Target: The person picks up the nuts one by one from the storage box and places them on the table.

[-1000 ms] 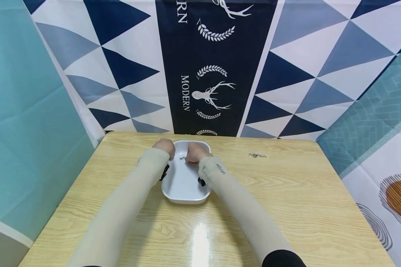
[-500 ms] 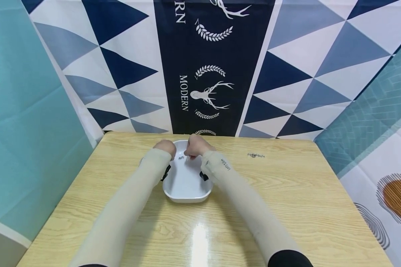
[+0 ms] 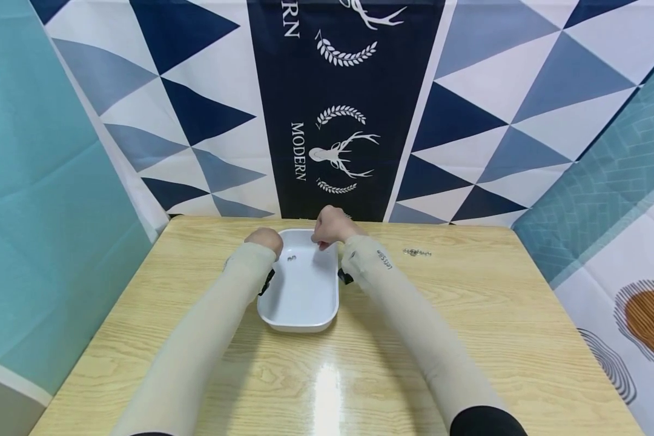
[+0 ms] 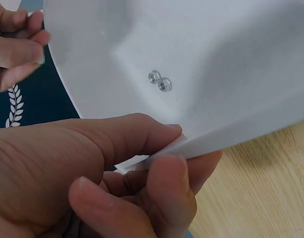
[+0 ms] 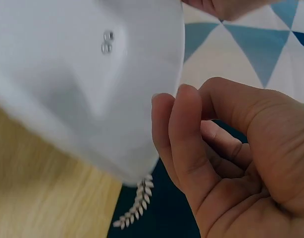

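My left hand (image 4: 117,163) grips the rim of a white rectangular tray (image 3: 300,303) at its far left corner, thumb on the inside and fingers beneath. Inside the tray two small silver flanged nuts (image 4: 160,81) lie close together near that corner. Over the tray's far right corner hovers my right hand (image 3: 333,227). In the right wrist view, its thumb and fingertips (image 5: 187,99) meet beside the tray's edge; whether anything is pinched between them I cannot tell.
A short row of small silver pieces (image 3: 416,252) lies on the wooden table (image 3: 469,327), right of the tray. Behind the table's far edge hangs a patterned cloth (image 3: 343,91). A teal panel (image 3: 60,181) stands at the left.
My right hand has lifted away from the nuts in the tray and moved right and farther back, to the far right corner. The left hand keeps its grip on the rim.
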The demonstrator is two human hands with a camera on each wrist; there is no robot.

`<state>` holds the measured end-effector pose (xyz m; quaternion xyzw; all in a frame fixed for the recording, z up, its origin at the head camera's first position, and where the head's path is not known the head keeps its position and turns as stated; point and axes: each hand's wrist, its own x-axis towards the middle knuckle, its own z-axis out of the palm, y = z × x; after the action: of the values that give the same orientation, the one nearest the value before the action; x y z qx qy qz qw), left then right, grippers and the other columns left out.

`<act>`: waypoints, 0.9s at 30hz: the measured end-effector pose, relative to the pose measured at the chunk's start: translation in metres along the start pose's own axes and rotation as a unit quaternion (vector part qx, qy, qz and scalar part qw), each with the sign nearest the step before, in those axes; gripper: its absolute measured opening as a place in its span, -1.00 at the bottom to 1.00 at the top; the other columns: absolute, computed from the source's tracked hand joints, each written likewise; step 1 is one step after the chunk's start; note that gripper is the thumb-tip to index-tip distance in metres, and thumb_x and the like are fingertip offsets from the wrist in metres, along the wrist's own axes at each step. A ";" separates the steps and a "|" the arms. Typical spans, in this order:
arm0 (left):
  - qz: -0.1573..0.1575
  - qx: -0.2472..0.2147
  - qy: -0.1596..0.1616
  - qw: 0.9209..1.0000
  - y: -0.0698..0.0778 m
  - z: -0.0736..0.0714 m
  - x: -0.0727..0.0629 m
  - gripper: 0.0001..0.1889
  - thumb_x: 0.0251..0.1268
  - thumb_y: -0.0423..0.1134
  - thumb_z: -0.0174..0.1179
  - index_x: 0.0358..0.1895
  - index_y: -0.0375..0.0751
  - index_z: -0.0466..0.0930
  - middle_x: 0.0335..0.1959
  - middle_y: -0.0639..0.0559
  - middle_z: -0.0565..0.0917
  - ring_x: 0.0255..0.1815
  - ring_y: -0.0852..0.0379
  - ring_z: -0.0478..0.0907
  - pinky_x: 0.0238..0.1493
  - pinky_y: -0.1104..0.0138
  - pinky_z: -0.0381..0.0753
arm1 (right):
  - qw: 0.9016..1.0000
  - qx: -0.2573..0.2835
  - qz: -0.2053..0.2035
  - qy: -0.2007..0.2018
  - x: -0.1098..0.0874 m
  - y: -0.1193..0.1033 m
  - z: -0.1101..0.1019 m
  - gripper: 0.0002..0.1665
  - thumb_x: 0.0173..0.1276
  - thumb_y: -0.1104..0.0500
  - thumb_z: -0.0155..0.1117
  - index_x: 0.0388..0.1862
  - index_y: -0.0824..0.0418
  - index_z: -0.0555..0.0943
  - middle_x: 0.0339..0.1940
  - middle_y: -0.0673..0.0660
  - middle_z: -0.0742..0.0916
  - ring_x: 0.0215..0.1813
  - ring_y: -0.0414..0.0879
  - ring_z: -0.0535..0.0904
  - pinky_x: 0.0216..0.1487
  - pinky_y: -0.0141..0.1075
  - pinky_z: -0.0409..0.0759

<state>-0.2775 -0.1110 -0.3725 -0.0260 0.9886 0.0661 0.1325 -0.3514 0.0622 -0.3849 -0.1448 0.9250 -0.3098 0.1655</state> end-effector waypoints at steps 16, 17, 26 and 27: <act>0.001 -0.009 -0.008 1.000 -0.002 0.004 0.007 -0.77 0.45 -0.42 0.11 -0.01 -0.40 0.72 0.11 -0.27 0.69 -0.07 -0.03 0.64 0.00 0.19 0.72 | 0.999 -0.015 0.038 0.028 -0.017 0.068 -0.065 -0.88 0.24 0.34 0.27 -0.46 0.29 0.71 -0.53 0.10 0.81 -0.37 -0.03 0.83 0.10 -0.12 0.73; -0.003 -0.010 -0.012 1.000 -0.002 0.005 0.009 -0.78 0.44 -0.41 0.13 0.00 -0.39 0.72 0.11 -0.26 0.69 -0.07 -0.03 0.64 0.00 0.19 0.72 | 0.999 -0.017 0.039 0.028 -0.019 0.075 -0.069 -0.87 0.25 0.33 0.27 -0.46 0.30 0.71 -0.53 0.09 0.80 -0.38 -0.05 0.82 0.11 -0.10 0.73; -0.018 -0.024 -0.026 0.999 -0.004 0.007 0.017 -0.80 0.42 -0.39 0.21 -0.01 -0.36 0.73 0.07 -0.23 0.70 -0.17 0.01 0.59 -0.03 0.21 0.72 | 0.996 -0.033 0.082 0.030 -0.030 0.133 -0.093 -0.79 0.24 0.32 0.24 -0.61 0.24 0.56 -0.58 0.11 0.79 -0.32 0.07 0.83 -0.13 -0.24 0.73; -0.016 -0.020 -0.025 0.999 -0.004 0.007 0.016 -0.80 0.42 -0.39 0.21 0.00 -0.36 0.73 0.07 -0.23 0.70 -0.17 0.02 0.58 -0.02 0.21 0.72 | 0.995 -0.032 0.084 0.031 -0.032 0.138 -0.095 -0.77 0.23 0.33 0.24 -0.62 0.23 0.54 -0.58 0.11 0.78 -0.35 0.07 0.82 -0.18 -0.26 0.72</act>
<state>-0.2910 -0.1144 -0.3841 -0.0425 0.9830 0.0842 0.1573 -0.3828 0.2300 -0.3925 -0.0624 0.9480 -0.2695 0.1578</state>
